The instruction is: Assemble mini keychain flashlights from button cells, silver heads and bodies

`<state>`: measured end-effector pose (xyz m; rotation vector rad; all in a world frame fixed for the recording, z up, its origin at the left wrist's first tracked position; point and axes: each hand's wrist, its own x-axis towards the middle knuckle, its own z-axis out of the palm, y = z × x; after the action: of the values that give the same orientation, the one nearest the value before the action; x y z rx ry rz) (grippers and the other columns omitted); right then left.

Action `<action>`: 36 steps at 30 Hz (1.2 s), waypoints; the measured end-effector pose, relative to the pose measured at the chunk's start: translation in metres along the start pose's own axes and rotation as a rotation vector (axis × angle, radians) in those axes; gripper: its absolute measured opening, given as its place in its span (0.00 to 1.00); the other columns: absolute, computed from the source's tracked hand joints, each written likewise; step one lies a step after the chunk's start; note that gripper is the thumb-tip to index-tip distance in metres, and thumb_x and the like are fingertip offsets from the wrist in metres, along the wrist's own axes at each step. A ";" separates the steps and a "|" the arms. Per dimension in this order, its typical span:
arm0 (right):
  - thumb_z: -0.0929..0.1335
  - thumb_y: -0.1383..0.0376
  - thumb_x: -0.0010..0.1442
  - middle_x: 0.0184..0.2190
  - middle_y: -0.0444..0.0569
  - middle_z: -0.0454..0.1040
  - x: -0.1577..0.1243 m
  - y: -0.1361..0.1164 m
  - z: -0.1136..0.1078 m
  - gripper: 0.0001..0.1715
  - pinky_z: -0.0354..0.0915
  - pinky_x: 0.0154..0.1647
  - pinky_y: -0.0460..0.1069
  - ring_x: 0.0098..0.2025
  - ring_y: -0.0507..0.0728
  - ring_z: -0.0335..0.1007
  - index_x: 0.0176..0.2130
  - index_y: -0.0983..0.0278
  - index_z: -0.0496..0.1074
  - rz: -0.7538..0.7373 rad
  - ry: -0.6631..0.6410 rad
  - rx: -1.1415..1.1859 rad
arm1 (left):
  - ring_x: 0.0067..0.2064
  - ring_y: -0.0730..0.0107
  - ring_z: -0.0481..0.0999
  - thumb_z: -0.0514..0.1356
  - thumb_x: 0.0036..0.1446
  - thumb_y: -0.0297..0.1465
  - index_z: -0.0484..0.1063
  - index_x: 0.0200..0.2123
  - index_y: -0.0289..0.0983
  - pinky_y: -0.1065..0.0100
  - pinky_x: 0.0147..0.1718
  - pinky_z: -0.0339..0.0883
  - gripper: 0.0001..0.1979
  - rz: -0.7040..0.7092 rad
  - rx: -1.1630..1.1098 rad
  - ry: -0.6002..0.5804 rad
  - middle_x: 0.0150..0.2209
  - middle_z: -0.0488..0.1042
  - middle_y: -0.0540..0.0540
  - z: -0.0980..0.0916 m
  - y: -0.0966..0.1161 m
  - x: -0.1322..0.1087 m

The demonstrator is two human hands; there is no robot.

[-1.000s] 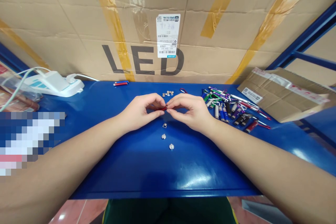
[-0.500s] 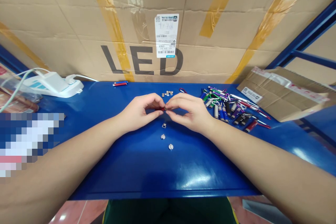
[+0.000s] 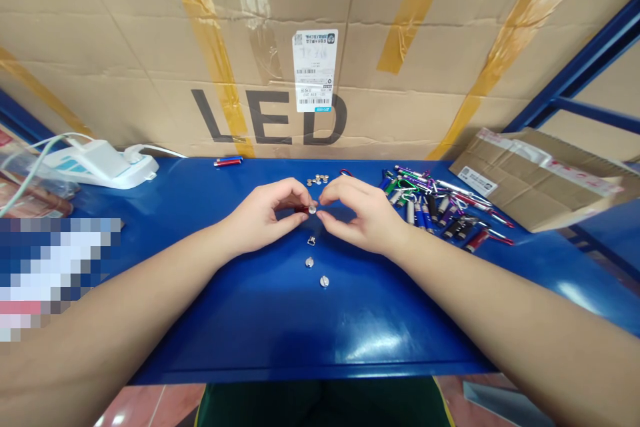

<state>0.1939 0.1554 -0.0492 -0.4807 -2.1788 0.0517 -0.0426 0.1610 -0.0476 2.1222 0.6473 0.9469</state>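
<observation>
Holding one red mini flashlight

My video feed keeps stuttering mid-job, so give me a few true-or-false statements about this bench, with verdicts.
1. The left hand holds a small red cylinder. True.
2. The pile of keychain flashlights lies beside the left hand. False: it lies beyond the right hand, to its right.
3. Three small metal parts lie on the blue table. True.
4. The white power strip sits on the cardboard package. False: it sits at the table's left end, the package at the right.
</observation>
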 end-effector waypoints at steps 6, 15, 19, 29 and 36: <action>0.66 0.69 0.66 0.42 0.55 0.79 0.000 0.006 -0.001 0.06 0.70 0.52 0.57 0.45 0.61 0.74 0.42 0.64 0.74 0.173 -0.139 -0.153 | 0.48 0.66 0.82 0.62 0.61 0.23 0.69 0.43 0.38 0.64 0.53 0.77 0.09 0.020 0.023 0.020 0.44 0.79 0.45 -0.001 -0.003 -0.001; 0.62 0.59 0.73 0.59 0.60 0.72 0.008 0.010 0.016 0.27 0.60 0.65 0.64 0.61 0.68 0.66 0.67 0.62 0.69 0.516 -0.564 -0.486 | 0.48 0.61 0.82 0.63 0.58 0.28 0.69 0.43 0.39 0.56 0.55 0.77 0.09 -0.115 0.131 0.087 0.44 0.78 0.44 -0.008 -0.009 0.002; 0.63 0.58 0.73 0.59 0.61 0.71 0.006 0.015 0.027 0.30 0.60 0.64 0.65 0.60 0.69 0.67 0.69 0.63 0.66 0.501 -0.520 -0.489 | 0.46 0.60 0.81 0.64 0.57 0.31 0.70 0.44 0.39 0.53 0.53 0.78 0.12 -0.204 0.184 0.118 0.42 0.78 0.45 -0.012 -0.014 0.003; 0.70 0.66 0.67 0.46 0.59 0.77 0.007 0.021 0.019 0.09 0.68 0.56 0.60 0.49 0.64 0.72 0.42 0.68 0.81 0.269 -0.442 -0.322 | 0.44 0.62 0.82 0.63 0.58 0.32 0.72 0.43 0.39 0.54 0.52 0.79 0.09 -0.171 0.220 0.075 0.42 0.79 0.45 -0.014 -0.012 0.002; 0.71 0.75 0.61 0.35 0.51 0.79 0.006 0.016 0.009 0.08 0.70 0.44 0.52 0.38 0.57 0.75 0.32 0.65 0.77 0.202 -0.529 -0.186 | 0.44 0.61 0.81 0.63 0.60 0.32 0.74 0.41 0.38 0.54 0.52 0.79 0.06 -0.153 0.244 0.022 0.42 0.79 0.45 -0.014 -0.009 0.002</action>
<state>0.1889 0.1739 -0.0537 -0.8714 -2.6554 0.0954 -0.0533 0.1738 -0.0471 2.2373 0.9643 0.8434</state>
